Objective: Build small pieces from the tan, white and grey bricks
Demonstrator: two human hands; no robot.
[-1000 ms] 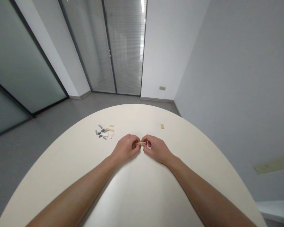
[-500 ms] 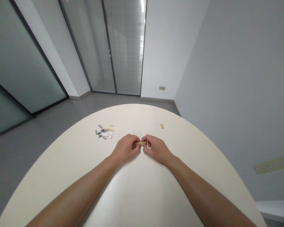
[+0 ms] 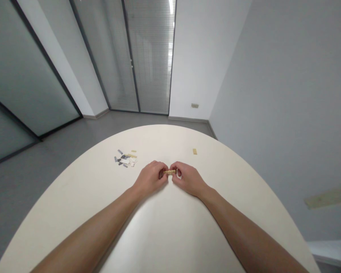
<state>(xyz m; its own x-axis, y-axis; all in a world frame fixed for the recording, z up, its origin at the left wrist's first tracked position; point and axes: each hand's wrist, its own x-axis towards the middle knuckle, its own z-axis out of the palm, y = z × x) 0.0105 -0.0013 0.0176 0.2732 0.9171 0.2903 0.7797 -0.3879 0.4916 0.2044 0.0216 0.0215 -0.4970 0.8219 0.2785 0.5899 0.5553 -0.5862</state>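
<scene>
Both of my hands meet near the middle of the table (image 3: 165, 235). Between them is a small, narrow tan building-brick piece (image 3: 170, 172); whether it is one brick or several joined I cannot tell. My left hand (image 3: 152, 176) pinches its left end, fingers curled. On its right end, thumb and fingers of my right hand (image 3: 189, 178) are closed. The fingertips partly hide the piece. Beyond my right hand lies a flat tan plate brick (image 3: 194, 151). To the left, past my left hand, is a loose pile of small building bricks (image 3: 126, 160) in white, grey, black and tan.
The round white table has a curved far edge. Behind it are a glass partition (image 3: 150, 76) with blinds and a white wall with a socket plate (image 3: 194, 105). A grey wall (image 3: 287, 94) stands on the right.
The tan piece has tilted slightly between my fingers. Both hands stay in nearly the same place, and the pile and the separate plate brick have not moved.
</scene>
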